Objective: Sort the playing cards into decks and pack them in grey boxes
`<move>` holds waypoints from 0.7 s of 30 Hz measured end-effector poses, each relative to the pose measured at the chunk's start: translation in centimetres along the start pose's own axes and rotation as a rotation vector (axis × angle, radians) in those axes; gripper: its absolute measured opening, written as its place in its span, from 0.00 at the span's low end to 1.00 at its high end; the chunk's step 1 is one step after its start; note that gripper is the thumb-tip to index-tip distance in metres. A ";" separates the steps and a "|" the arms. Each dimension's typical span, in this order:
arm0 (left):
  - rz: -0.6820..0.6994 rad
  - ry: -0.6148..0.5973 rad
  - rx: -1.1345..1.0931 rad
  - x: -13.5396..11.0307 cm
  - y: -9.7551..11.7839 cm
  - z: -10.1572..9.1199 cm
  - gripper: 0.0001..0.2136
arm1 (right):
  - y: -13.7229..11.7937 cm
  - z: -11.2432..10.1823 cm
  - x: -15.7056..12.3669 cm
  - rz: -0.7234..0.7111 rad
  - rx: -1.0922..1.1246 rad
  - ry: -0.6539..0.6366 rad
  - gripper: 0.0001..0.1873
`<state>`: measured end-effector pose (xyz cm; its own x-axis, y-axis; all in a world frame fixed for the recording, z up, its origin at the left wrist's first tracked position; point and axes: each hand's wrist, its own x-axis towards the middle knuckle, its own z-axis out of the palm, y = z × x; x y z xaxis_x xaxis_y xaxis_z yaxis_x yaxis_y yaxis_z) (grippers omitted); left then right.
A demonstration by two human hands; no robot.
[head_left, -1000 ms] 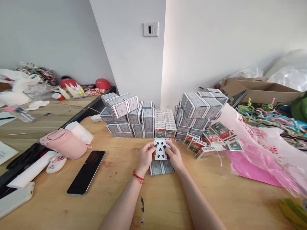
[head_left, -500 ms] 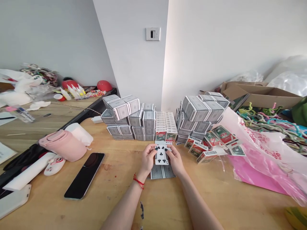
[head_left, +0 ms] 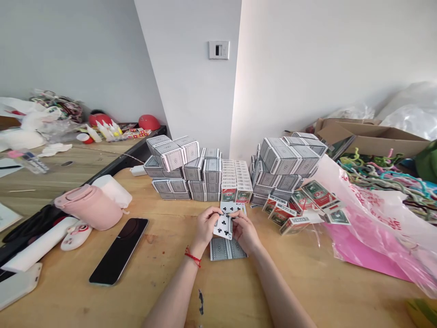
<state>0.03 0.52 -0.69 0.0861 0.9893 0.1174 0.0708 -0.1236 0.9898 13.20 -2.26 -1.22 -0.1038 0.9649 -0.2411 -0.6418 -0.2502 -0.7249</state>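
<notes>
Far left, a black glass smartphone [head_left: 118, 251] lies flat on the pale wooden table [head_left: 164, 291], beside a matte pink flask [head_left: 89, 208]. My left hand [head_left: 205, 226], red string bracelet [head_left: 193, 258] at the wrist, pinches a glossy white club playing card [head_left: 223, 226], tilted, with my right hand [head_left: 244, 232] closed narrowly on it too, seemingly to fan it off a second white card [head_left: 232, 207]. Grey-backed cards [head_left: 227, 249] lie flat just below, within easy reach. Rightward: stacked grey card boxes [head_left: 211, 171], loose red-and-green card boxes [head_left: 293, 225], a translucent pink plastic bag [head_left: 372, 232].
</notes>
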 end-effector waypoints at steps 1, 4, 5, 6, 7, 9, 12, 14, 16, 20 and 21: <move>0.000 -0.019 0.024 0.1 0.0 -0.3 0.07 | 0.1 0.0 0.0 0.034 0.013 -0.020 0.07; 0.018 -0.084 0.100 0.2 0.1 -0.7 0.07 | 0.3 -0.2 0.3 0.078 0.003 0.018 0.09; 0.024 -0.102 0.123 0.2 0.1 -0.8 0.07 | 0.4 -0.4 0.4 0.071 -0.010 0.048 0.10; 0.029 -0.117 0.142 0.2 0.1 -0.8 0.07 | 0.4 -0.6 0.5 0.064 -0.022 0.066 0.10; 0.034 -0.128 0.159 0.1 0.2 -0.8 0.07 | 0.4 -0.8 0.5 0.073 -0.031 0.061 0.10; 0.042 -0.143 0.184 0.0 0.1 -0.7 0.08 | 0.2 -1.3 0.5 0.122 -0.042 0.014 0.10; 0.033 -0.171 0.197 0.0 -0.2 -0.5 0.09 | -0.2 -2.1 0.3 0.201 -0.044 -0.050 0.08; 0.014 -0.193 0.187 0.0 -0.6 -0.5 0.09 | -0.4 -2.4 0.1 0.207 -0.041 -0.048 0.09; -0.008 -0.210 0.157 0.1 -0.8 -0.5 0.09 | -0.4 -2.5 -0.1 0.175 -0.038 -0.025 0.10; -0.057 -0.226 0.045 -0.1 -0.4 -0.4 0.10 | 0.1 -2.1 -0.3 0.060 -0.020 0.016 0.12; -0.061 -0.222 0.004 -0.1 -0.1 -0.3 0.11 | 0.2 -1.9 -0.3 0.026 -0.019 0.022 0.12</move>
<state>-0.29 0.41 -0.76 0.2981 0.9539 0.0359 0.0864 -0.0644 0.9942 14.59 -2.72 -2.54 -0.1031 0.9562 -0.2739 -0.6248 -0.2765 -0.7302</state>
